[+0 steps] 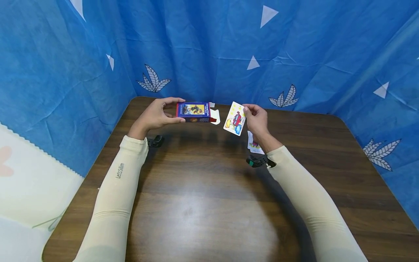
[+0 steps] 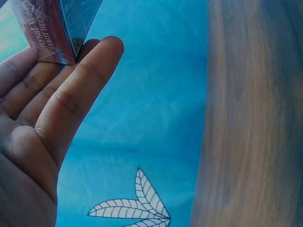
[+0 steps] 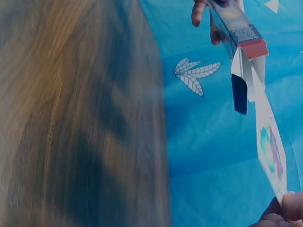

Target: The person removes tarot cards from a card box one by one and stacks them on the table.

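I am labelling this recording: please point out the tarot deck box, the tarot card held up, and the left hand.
Tarot deck box (image 1: 193, 110), head view: its picture panel.
Held-up tarot card (image 1: 234, 119), head view: its printed face.
Left hand (image 1: 156, 114), head view: middle of the hand.

Both forearms are covered by smooth, close-fitting cream sleeves, one seen at lower left (image 1: 109, 203) and one at lower right (image 1: 315, 200) of the head view. Each is finished with a plain cuff and is ringed by fine creases farther down. The left one is printed lengthwise with dark lettering (image 1: 120, 171). Black wristbands (image 1: 155, 141) are worn at both cuffs, the right marked by a green patch (image 1: 251, 163).
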The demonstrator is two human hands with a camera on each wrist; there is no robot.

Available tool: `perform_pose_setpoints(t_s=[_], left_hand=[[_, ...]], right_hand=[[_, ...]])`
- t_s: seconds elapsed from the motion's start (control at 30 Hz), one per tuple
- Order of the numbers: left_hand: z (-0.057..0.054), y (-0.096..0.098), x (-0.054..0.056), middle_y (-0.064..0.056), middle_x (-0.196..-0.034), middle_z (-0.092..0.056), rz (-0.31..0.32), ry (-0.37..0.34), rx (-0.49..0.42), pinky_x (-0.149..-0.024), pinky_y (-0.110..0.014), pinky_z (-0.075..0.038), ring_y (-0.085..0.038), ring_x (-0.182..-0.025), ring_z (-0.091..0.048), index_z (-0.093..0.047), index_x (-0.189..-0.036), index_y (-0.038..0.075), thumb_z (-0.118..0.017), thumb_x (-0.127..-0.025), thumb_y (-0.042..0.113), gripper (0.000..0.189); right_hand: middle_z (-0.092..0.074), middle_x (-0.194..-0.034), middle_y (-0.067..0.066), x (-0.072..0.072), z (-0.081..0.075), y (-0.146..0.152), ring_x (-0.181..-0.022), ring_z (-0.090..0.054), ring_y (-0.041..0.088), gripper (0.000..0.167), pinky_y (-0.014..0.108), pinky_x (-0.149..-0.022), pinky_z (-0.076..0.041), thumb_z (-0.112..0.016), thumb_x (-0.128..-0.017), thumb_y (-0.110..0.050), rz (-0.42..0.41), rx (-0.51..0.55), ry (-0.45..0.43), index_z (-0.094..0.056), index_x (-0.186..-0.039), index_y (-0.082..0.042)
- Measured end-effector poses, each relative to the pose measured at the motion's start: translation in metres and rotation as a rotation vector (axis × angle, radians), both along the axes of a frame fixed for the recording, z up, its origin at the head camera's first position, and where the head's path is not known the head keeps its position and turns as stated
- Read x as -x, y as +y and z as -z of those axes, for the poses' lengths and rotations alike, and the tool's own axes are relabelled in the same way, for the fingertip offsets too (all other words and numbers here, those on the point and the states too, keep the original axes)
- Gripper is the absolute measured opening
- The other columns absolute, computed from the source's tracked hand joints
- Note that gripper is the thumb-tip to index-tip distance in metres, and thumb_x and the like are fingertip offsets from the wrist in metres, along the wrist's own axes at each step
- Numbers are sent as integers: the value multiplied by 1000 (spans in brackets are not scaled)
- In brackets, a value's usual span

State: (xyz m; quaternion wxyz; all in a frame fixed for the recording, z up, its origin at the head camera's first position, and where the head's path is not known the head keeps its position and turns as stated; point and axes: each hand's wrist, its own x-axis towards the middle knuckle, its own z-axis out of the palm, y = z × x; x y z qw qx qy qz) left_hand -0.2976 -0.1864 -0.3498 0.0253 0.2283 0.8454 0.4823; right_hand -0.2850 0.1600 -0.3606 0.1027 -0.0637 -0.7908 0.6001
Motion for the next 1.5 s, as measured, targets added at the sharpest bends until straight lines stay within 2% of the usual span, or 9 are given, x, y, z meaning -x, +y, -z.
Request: perform_pose_setpoints(t_s=[0.17,0.3,0.4,0.53,0.7,0.9,1.07,1.5], left_hand=[[0,0,0,-7,-135,-56,2,-2,0,-82,-29,-60,-25,-112,-61,-58,-136,18,-87,-75,33,70],[0,0,1,-7,-135,-56,-3,5,3,-83,-29,-60,-25,-112,-61,-57,-136,18,-86,-75,35,70],[0,-1,1,-7,-135,-56,-8,2,3,-82,-29,-60,-25,-112,-61,-57,-137,18,-87,-75,34,70],[0,-2,1,-7,-135,-56,-6,5,8,-81,-28,-60,-25,-112,-60,-57,-136,19,-86,-75,34,70],[1,-2,2,-6,-135,-55,-2,8,14,-82,-28,-60,-25,-113,-60,-57,-136,19,-86,-75,35,70],[2,-4,1,-6,-134,-56,-12,9,23,-84,-31,-60,-25,-113,-59,-58,-136,19,-86,-75,35,70],[2,-4,1,-6,-135,-55,-13,13,24,-84,-30,-60,-25,-113,-59,-58,-136,19,-86,-75,36,70],[2,-2,1,-6,-135,-56,-1,6,4,-82,-28,-60,-24,-113,-59,-58,-136,17,-86,-75,35,70]], right_hand=[[-55,-101,2,1,1,16,-82,-52,14,30,21,-59,-44,-49,-104,-28,-68,-111,-73,-64,-126,-14],[-54,-104,3,7,5,34,-82,-49,16,34,22,-57,-40,-53,-102,-32,-103,-208,-156,-63,-128,-14],[-54,-108,5,12,12,48,-87,-48,18,37,24,-60,-41,-56,-100,-35,-93,-277,-215,-62,-128,-11],[-55,-119,10,16,24,64,-97,-48,21,37,28,-73,-43,-55,-101,-33,-48,-315,-265,-62,-127,-7],[-56,-124,14,18,37,79,-103,-49,24,37,31,-81,-44,-55,-101,-32,-15,-341,-285,-62,-125,-5],[-56,-117,16,17,49,88,-99,-50,26,37,32,-77,-44,-54,-102,-31,-31,-394,-286,-62,-121,-1],[-56,-113,16,18,54,91,-96,-50,25,34,30,-72,-43,-54,-102,-28,-17,-421,-298,-62,-120,0],[-61,-113,17,18,61,91,-98,-53,29,27,33,-79,-44,-55,-101,-24,25,-510,-318,-66,-113,-2]])
